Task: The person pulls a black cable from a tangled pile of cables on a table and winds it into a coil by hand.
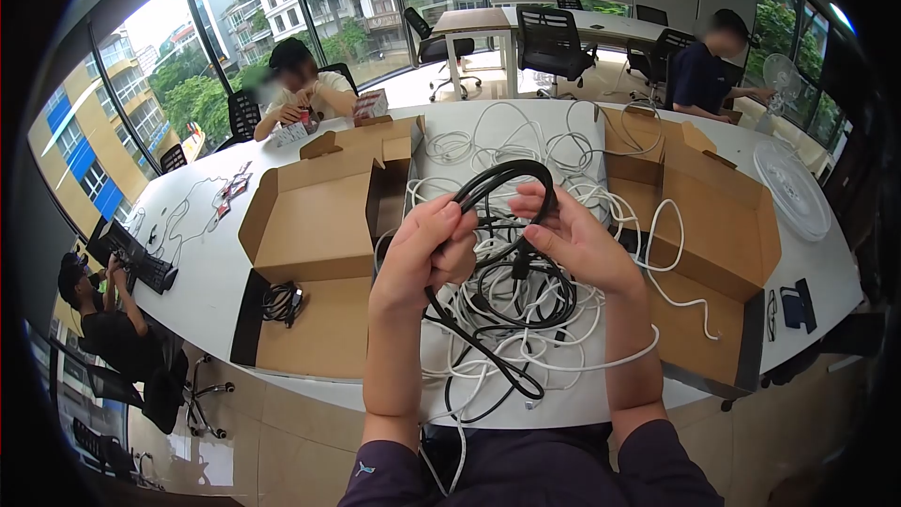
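Observation:
Above the table I hold a looped black cable [507,169] between my two hands. My left hand [430,246] is closed around the left side of the loop, and a length of the cable hangs below it. My right hand [584,242] has its thumb and curled fingers about the right side of the loop. Beneath both hands lies a tangled pile of white cables [488,357] mixed with black ones. In the open cardboard box [324,216] on the left rests a small coiled black cable [281,303].
Another open cardboard box [718,211] stands on the right, with a white cable trailing into it. A clear plastic reel [791,190] and a dark wallet-like item [798,307] lie beyond it. Three other people are around the room; one handles a laptop [136,258].

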`<act>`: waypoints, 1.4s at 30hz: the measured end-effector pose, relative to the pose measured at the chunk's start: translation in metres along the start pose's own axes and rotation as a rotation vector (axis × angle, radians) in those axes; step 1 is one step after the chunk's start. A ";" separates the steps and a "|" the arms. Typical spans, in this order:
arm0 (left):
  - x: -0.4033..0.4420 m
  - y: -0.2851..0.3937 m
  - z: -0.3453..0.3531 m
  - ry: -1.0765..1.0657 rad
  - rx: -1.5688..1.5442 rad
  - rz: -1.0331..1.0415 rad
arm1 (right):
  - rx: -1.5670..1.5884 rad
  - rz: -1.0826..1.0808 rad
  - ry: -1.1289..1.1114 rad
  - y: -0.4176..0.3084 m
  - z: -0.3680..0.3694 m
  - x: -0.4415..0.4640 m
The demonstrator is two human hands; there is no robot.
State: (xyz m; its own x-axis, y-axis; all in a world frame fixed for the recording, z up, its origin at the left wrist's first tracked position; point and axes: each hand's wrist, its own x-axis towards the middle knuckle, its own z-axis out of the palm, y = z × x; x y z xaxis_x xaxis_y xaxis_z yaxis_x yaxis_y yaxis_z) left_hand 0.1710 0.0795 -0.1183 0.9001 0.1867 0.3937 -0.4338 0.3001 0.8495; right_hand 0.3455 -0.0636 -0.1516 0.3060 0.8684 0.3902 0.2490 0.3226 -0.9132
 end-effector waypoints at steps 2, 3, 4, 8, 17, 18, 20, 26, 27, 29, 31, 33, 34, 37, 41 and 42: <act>0.002 -0.003 0.000 0.000 0.014 0.027 | 0.119 0.060 -0.065 -0.005 0.000 -0.001; 0.003 -0.004 0.001 0.019 0.039 0.053 | 0.157 0.080 -0.076 -0.009 0.001 -0.001; 0.006 -0.006 0.002 0.038 0.065 0.079 | 0.195 0.099 -0.087 -0.015 0.005 -0.002; 0.015 -0.016 0.003 0.084 -0.038 0.130 | 0.212 0.148 -0.031 -0.026 0.012 -0.005; 0.033 -0.037 -0.002 -0.006 0.079 0.168 | 0.161 -0.038 0.268 -0.026 0.008 -0.008; 0.032 -0.038 -0.003 -0.030 0.124 0.128 | 0.144 -0.042 0.296 -0.029 0.008 -0.008; 0.032 -0.035 -0.001 -0.078 0.216 0.051 | 0.119 -0.053 0.265 -0.031 0.007 -0.010; 0.039 -0.051 0.003 -0.177 -0.175 -0.164 | 0.116 -0.089 0.211 -0.030 0.003 -0.011; 0.039 -0.054 0.006 -0.186 -0.260 -0.173 | 0.128 -0.095 0.221 -0.029 0.005 -0.010; 0.039 -0.057 0.009 -0.200 -0.336 -0.171 | 0.099 -0.168 0.283 -0.020 0.012 -0.005; 0.038 -0.059 0.012 -0.211 -0.317 -0.152 | 0.015 -0.300 0.384 -0.004 0.021 0.002; 0.037 -0.055 0.016 -0.163 -0.381 -0.143 | -0.121 -0.278 0.380 -0.017 0.024 -0.002; 0.037 -0.052 0.016 -0.139 -0.412 -0.137 | -0.188 -0.267 0.377 -0.023 0.024 -0.003; 0.032 -0.046 0.014 -0.150 -0.322 -0.221 | -0.780 -0.337 0.466 -0.015 0.010 -0.001; 0.034 -0.043 0.014 -0.113 -0.231 -0.263 | -0.744 -0.282 0.368 -0.003 0.001 0.002; 0.035 -0.045 0.007 -0.082 -0.222 -0.276 | -0.683 -0.269 0.342 -0.002 0.001 0.002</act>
State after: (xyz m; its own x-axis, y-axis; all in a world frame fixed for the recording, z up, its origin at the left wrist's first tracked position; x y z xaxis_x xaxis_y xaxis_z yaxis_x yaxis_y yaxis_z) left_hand 0.2220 0.0657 -0.1399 0.9808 -0.0028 0.1950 -0.1644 0.5261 0.8344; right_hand 0.3443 -0.0624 -0.1493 0.3921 0.5953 0.7014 0.8266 0.1065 -0.5525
